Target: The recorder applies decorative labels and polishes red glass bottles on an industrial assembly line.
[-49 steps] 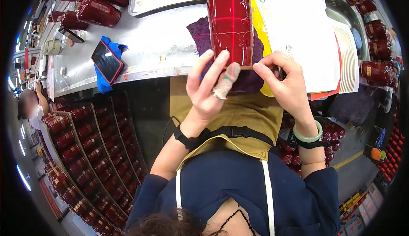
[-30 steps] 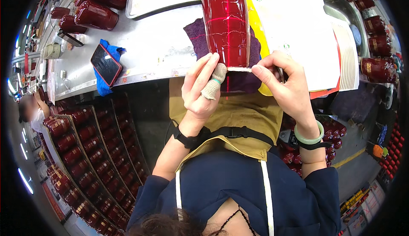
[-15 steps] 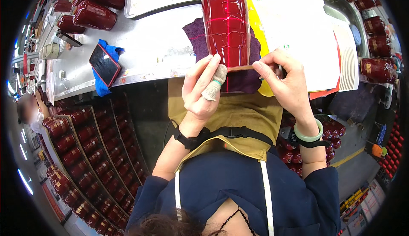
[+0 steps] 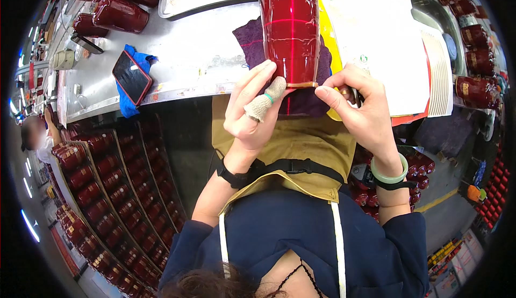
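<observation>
A glossy dark red bottle (image 4: 292, 34) lies on a purple cloth (image 4: 248, 42), its base toward me and bright red light lines crossing it. Along the edge of the base runs a thin gold-brown strip (image 4: 302, 85). My left hand (image 4: 252, 104) is closed at the base's left corner: fingers against the bottle's side, the thumb in a knitted finger cover (image 4: 264, 100) at the strip's left end. My right hand (image 4: 357, 99) pinches at the strip's right end. Something small, dark and metallic shows among its curled fingers; I cannot make out what it is.
A phone (image 4: 132, 77) lies on a blue cloth to the left. More red bottles (image 4: 121, 14) stand at the far left, and others (image 4: 477, 91) on the right. White sheets (image 4: 376, 34) cover the table's right side. Racks of bottles (image 4: 115, 190) fill the lower left; another person (image 4: 40, 137) is beyond.
The bottle has shifted slightly right and away. The strip, stretched between my hands before, now lies against the base edge. My left thumb has tilted, and my right fingertips have moved slightly left.
</observation>
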Available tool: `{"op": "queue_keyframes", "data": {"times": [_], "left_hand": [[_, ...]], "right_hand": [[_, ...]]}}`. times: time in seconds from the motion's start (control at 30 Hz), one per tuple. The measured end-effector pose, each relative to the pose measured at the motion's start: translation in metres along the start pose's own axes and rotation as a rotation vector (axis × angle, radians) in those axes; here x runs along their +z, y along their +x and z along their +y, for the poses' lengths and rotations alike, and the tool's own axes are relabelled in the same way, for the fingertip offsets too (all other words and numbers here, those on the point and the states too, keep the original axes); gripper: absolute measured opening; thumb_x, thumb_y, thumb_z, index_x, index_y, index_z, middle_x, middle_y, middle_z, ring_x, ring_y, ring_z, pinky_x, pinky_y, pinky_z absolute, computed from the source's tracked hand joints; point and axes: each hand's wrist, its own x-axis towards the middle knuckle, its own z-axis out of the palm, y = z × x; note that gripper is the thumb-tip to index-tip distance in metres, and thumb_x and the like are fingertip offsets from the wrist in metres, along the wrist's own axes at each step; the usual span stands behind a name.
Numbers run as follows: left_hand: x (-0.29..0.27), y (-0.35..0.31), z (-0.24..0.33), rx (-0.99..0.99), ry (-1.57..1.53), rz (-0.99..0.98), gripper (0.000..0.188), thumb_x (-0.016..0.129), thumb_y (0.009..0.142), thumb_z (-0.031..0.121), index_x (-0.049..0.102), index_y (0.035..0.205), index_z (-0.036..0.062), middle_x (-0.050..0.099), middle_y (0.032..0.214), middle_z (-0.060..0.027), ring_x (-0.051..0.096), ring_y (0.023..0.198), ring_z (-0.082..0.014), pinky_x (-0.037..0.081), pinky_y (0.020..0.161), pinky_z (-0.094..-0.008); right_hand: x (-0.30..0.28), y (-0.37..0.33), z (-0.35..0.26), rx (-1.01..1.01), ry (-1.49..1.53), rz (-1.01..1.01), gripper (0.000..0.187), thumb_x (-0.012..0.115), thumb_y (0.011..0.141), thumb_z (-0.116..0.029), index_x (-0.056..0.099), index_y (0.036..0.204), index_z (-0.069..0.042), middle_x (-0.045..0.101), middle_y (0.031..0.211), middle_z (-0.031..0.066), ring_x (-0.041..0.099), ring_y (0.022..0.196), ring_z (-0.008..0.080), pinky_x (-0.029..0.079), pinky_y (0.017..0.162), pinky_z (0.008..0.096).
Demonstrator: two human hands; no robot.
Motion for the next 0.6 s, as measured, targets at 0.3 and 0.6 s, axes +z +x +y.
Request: {"op": "queue_keyframes", "data": {"times": [0.3, 0.6], "left_hand": [[0.001, 0.000, -0.001, 0.096, 0.103, 0.007, 0.038, 0.084, 0.074, -0.011, 0.075, 0.110, -0.0061, 0.075, 0.116, -0.0165, 0.072, 0.106, -0.0283, 0.060, 0.091, -0.0360], [0.003, -0.008, -0.005, -0.020, 0.052, 0.056, 0.032, 0.084, 0.075, -0.009, 0.076, 0.106, -0.0034, 0.075, 0.116, -0.0174, 0.071, 0.107, -0.0284, 0.058, 0.092, -0.0358]], "right_hand": [[-0.001, 0.005, -0.024, -0.145, 0.154, 0.017, 0.011, 0.078, 0.089, -0.009, 0.072, 0.087, -0.001, 0.061, 0.074, 0.0018, 0.050, 0.066, 0.0095, 0.040, 0.062, 0.0257], [-0.013, -0.005, 0.006, -0.030, -0.058, 0.090, 0.014, 0.079, 0.088, -0.009, 0.069, 0.084, 0.000, 0.056, 0.072, 0.0034, 0.049, 0.063, 0.0107, 0.037, 0.059, 0.0275]]}}
